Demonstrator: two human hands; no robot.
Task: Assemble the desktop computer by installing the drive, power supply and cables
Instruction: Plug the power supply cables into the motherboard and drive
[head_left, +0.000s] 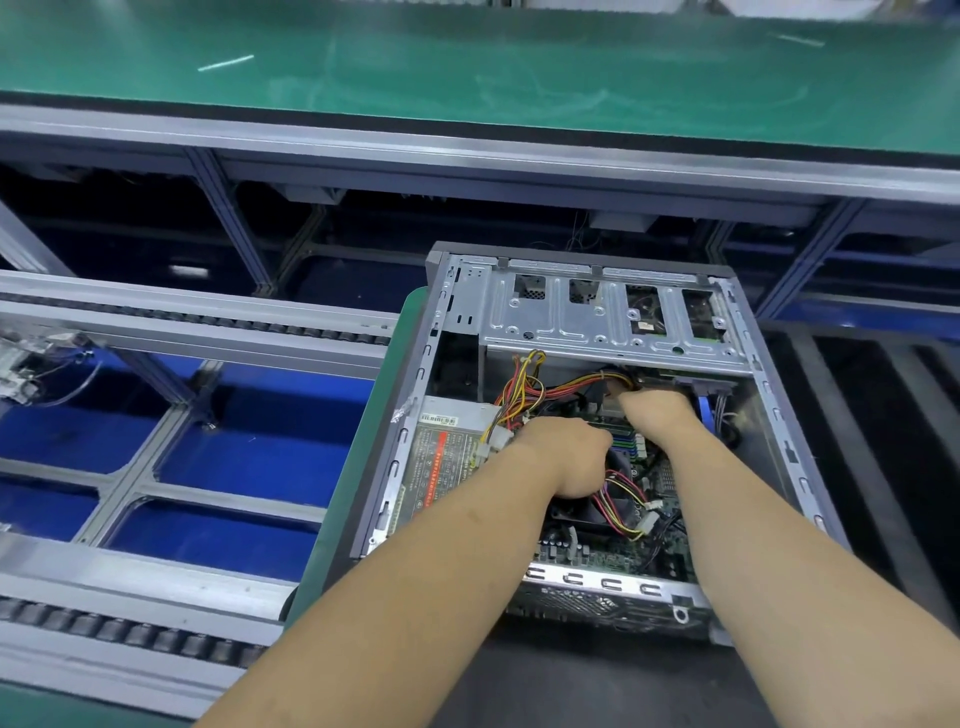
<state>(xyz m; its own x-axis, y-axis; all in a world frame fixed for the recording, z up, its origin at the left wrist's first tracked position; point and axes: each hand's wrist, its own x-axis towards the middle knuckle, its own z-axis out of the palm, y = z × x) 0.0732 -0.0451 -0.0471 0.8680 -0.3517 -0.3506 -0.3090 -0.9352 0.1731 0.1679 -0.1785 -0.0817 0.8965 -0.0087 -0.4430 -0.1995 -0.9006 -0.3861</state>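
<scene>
Coloured wires (524, 400) gripped by both hands (571, 457).

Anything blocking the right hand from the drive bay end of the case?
Nothing visible. The right hand is already at the wire bundle just under the drive cage; its fingers are hidden, so the connector itself can't be seen.

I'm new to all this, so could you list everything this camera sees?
computer case: one, grey metal, open, centre right on dark mat
drive cage: one, silver, far end of case
power supply: one, grey with label, left inside case
cables: bundle, red, yellow, black, mid case
motherboard: one, green, case floor
conveyor rails: grey, left
green bench: one, far side
left hand: grip curled among cables
right hand: grip reaching under cage, fingers hidden
</scene>
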